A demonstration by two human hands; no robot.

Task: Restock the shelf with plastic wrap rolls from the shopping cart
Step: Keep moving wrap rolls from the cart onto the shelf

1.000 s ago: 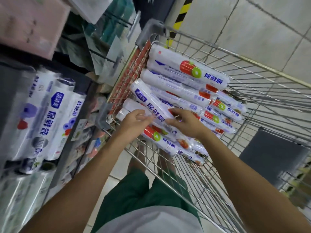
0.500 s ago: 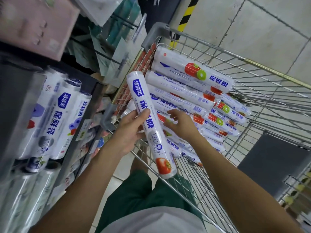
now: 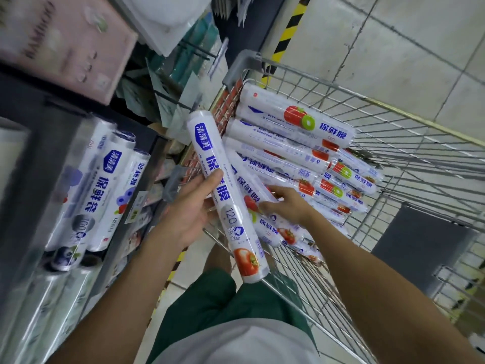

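Over the near rim of the shopping cart [image 3: 242, 67], gripping one plastic wrap roll [image 3: 233, 222] at about mid-length with the left hand [image 3: 189, 214], thumb across the front, fingers behind. Holding it clear of the pile, long axis steeply tilted: blue-logo end up and away, tomato end down toward the body.

Reaching into the cart with the right hand [image 3: 286, 206], laying loosely bent fingers and thumb on top of a second roll [image 3: 273, 227]; not wrapped round it, as far as can be told. Counting many more stacked rolls [image 3: 288, 148] side by side beyond it.

Looking left to the shelf [image 3: 154, 158], just beside the cart and on the left hand's side, with shelved rolls [image 3: 105, 185] lined up together. Judging the coming move as a leftward swing of the held roll, turning its long axis to match theirs.
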